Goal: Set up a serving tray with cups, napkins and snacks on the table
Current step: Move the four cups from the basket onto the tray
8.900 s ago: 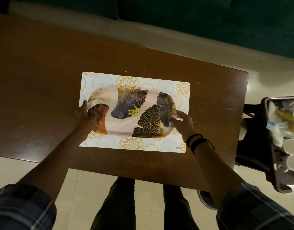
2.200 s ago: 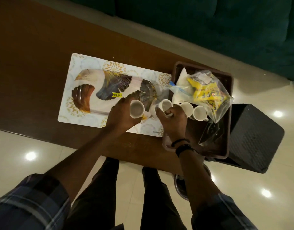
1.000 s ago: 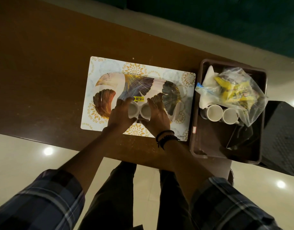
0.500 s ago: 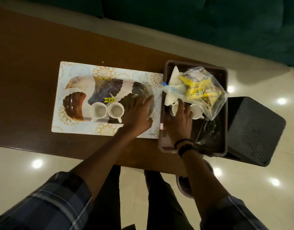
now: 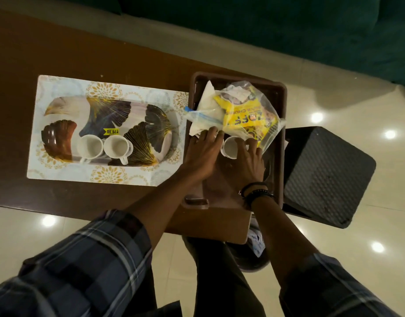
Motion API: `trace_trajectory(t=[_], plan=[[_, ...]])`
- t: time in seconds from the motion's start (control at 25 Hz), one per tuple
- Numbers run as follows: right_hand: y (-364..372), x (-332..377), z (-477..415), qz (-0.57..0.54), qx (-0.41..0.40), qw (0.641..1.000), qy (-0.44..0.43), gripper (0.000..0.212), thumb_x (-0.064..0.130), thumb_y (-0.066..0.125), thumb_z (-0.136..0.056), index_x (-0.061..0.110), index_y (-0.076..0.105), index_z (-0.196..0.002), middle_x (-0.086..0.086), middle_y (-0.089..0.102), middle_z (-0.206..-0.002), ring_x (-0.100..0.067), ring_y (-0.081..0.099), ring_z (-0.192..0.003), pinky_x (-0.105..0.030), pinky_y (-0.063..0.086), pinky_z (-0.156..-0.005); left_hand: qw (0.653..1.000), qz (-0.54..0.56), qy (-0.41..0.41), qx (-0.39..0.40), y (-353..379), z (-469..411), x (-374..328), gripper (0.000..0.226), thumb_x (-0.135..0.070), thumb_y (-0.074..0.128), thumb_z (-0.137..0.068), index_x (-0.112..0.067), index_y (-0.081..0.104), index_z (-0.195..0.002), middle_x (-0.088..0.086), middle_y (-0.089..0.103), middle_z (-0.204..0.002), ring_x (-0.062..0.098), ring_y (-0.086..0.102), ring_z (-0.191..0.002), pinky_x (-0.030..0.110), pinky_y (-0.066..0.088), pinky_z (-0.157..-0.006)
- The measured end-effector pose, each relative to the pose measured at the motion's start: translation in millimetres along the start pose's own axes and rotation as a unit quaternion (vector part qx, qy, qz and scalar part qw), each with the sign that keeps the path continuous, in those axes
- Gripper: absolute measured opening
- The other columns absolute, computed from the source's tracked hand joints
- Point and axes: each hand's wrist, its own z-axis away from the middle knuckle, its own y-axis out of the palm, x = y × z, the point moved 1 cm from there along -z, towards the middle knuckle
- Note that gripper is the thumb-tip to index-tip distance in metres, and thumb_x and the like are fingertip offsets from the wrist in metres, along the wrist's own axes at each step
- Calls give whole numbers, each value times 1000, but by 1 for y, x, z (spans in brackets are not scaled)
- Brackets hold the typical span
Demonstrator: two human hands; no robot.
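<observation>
The leaf-patterned serving tray (image 5: 64, 105) lies on a floral placemat (image 5: 59, 86) on the brown table (image 5: 59, 53). Two white cups (image 5: 89, 147) (image 5: 117, 146) stand upright side by side on the tray's near edge. To the right, a brown bin (image 5: 282, 156) holds white napkins (image 5: 208, 102), a clear bag of yellow snack packs (image 5: 247, 113) and a white cup (image 5: 229, 148). My right hand (image 5: 248, 160) closes around that cup. My left hand (image 5: 202, 153) reaches into the bin beside it, fingers bent down; what lies under it is hidden.
A black textured stool (image 5: 327, 175) stands on the tiled floor right of the bin. A dark green sofa (image 5: 265, 30) runs along the far side. The bin sits at the table's right end, its near corner over the edge. My legs are below the table edge.
Two cups were set down on the tray and released. Since half a second ago, my left hand has moved from the tray's right end into the bin, and my right hand has closed on a cup.
</observation>
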Motion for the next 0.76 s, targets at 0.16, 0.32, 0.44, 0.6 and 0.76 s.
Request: trace_trajectory(t=[0.16, 0.32, 0.44, 0.6, 0.76], plan=[[2, -2, -4, 27, 1, 1000, -11, 74, 47, 65, -77, 18, 36, -139, -15, 44, -133, -39, 50, -108, -48, 51, -76, 999, -16, -38, -22, -3, -8, -5, 56, -3, 63, -76, -11, 46, -129, 12, 44, -131, 34, 45, -119, 47, 43, -87], [2, -1, -4, 58, 13, 998, -12, 80, 45, 68, -72, 19, 35, -139, -16, 45, -128, -39, 51, -106, -45, 51, -74, 1000, -9, -14, -22, -6, -11, -3, 50, -3, 66, -71, -11, 54, -120, 13, 50, -124, 35, 48, -116, 46, 44, -85], [1, 5, -1, 37, 11, 999, 6, 75, 50, 69, -71, 19, 41, -133, -15, 47, -121, -40, 52, -104, -41, 49, -68, 1000, 11, 18, -10, -5, -4, 13, 57, -5, 78, -60, -7, 62, -115, 17, 64, -108, 37, 64, -93, 42, 53, -73], [-16, 31, 15, -126, -34, 991, 37, 72, 48, 75, -66, 10, 47, -121, -16, 45, -116, -36, 57, -96, -33, 40, -63, 991, 129, 28, 29, -23, 18, 40, 69, -11, 67, -78, -13, 38, -141, 13, 48, -137, 35, 51, -118, 44, 45, -92], [-25, 73, 29, -154, -59, 986, 27, 68, 41, 79, -69, 6, 48, -119, -13, 50, -118, -26, 54, -97, -31, 41, -67, 986, 165, 12, -18, -47, 32, 75, 71, -12, 72, -73, -14, 42, -138, 11, 46, -138, 34, 47, -121, 44, 49, -89]])
